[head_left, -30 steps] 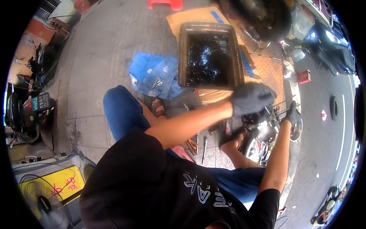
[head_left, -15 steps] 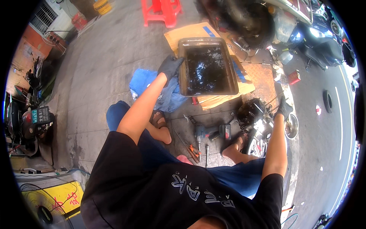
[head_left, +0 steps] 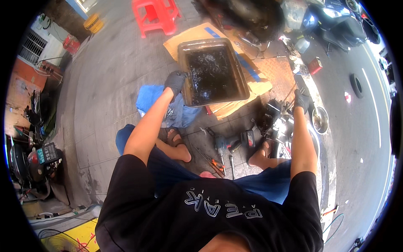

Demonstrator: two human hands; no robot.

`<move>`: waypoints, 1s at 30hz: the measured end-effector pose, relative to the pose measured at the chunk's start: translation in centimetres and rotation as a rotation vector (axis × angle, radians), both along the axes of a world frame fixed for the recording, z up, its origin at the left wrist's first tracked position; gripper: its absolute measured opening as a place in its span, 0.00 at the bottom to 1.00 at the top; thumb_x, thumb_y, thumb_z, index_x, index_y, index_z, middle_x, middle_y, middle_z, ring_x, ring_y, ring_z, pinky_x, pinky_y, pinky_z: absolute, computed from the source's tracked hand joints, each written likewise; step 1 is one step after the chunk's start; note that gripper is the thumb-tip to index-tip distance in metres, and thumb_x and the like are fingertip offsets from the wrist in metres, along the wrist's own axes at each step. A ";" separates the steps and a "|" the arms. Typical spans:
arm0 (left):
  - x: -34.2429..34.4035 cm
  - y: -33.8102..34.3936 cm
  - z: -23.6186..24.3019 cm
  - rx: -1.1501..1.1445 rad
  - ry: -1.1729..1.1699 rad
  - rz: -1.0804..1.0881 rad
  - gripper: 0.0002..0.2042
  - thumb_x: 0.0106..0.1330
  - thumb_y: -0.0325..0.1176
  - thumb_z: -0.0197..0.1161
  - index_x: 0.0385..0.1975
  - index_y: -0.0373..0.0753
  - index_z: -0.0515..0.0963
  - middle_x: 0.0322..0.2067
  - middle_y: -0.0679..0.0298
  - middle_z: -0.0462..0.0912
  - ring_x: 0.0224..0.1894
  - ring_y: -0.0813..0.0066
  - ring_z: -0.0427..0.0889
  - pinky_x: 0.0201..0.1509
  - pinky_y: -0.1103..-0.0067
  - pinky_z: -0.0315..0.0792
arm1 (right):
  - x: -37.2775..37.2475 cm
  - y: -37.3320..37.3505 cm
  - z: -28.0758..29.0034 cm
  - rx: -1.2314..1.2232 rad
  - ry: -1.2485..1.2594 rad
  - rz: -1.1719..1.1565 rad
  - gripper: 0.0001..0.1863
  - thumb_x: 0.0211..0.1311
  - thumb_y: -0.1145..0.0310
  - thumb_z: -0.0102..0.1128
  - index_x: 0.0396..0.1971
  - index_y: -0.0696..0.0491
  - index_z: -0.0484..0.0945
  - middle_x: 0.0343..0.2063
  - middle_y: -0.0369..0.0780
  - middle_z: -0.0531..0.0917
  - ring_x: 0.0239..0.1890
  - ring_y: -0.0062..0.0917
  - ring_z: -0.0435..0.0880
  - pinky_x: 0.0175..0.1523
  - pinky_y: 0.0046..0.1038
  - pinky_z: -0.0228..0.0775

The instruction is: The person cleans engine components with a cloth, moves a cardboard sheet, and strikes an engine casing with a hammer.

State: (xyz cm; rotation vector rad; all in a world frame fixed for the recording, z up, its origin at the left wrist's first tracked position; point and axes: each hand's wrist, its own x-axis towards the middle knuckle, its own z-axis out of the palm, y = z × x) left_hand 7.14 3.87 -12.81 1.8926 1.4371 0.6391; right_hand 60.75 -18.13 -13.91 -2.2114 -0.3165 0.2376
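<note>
My gloved left hand (head_left: 175, 82) is curled on the left rim of a metal tray (head_left: 240, 84) holding dark, reflective liquid. The tray rests on cardboard (head_left: 176, 45), beside a rumpled blue cloth (head_left: 146, 98) with small metal items. At the right, my gloved right hand (head_left: 301, 100) closes on something I cannot make out, near thin metal rods, greasy metal mechanical parts (head_left: 277, 119) and a round metal bowl (head_left: 321, 119). A power drill (head_left: 221, 145), orange-handled tools (head_left: 215, 164) and a long socket bar (head_left: 232, 167) lie on the pavement between my feet.
A red stool (head_left: 153, 19) stands beyond the tray, a large dark tyre (head_left: 260, 19) at the top. A scooter (head_left: 340, 29), red can (head_left: 315, 65) and loose tyre (head_left: 356, 85) are at the right. Parked bikes (head_left: 40, 159) and a fan (head_left: 63, 241) are at the left.
My left hand has swung from over the mechanical parts at the right to the tray's left rim. My right hand stays by those parts. The camera view has shifted, bringing more stool into sight.
</note>
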 end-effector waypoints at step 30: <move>-31.5 8.9 -5.1 -0.095 -0.243 0.738 0.17 0.64 0.45 0.57 0.40 0.37 0.78 0.26 0.61 0.81 0.22 0.72 0.78 0.22 0.75 0.72 | 1.5 -1.6 -3.7 0.113 0.107 0.151 0.26 0.50 0.47 0.63 0.32 0.59 0.81 0.28 0.38 0.81 0.28 0.24 0.76 0.32 0.29 0.68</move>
